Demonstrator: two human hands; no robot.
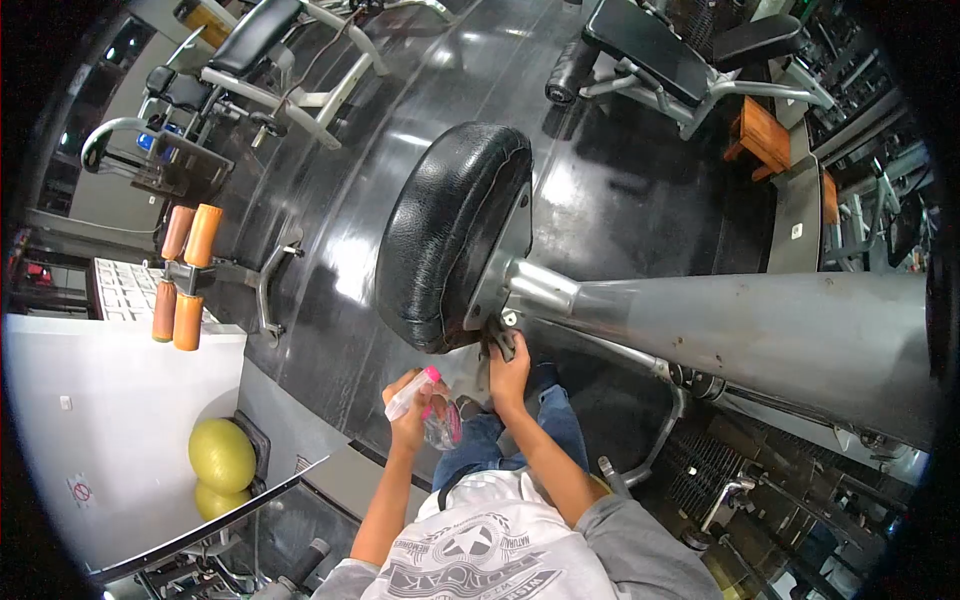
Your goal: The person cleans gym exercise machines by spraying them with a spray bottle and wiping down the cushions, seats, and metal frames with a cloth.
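My left hand [405, 425] is closed around a clear spray bottle [441, 428] with a pink nozzle and collar. In my right hand [510, 375] is a dark cloth [496, 338], bunched in the fingers. The cloth is at the lower end of the metal bracket behind a black padded cushion [445, 230], and I cannot tell how firmly it touches. That cushion is fixed to a thick grey metal beam [750, 325] running off to the right. The bottle hangs just below the cushion's lower edge, apart from it.
A black adjustable bench [650, 50] stands at the far right, near a small wooden stool [762, 138]. Orange foam rollers [203, 237] are on a machine at left. Yellow exercise balls [222, 455] rest by the white wall [120, 400]. Weight stacks [710, 480] are at lower right.
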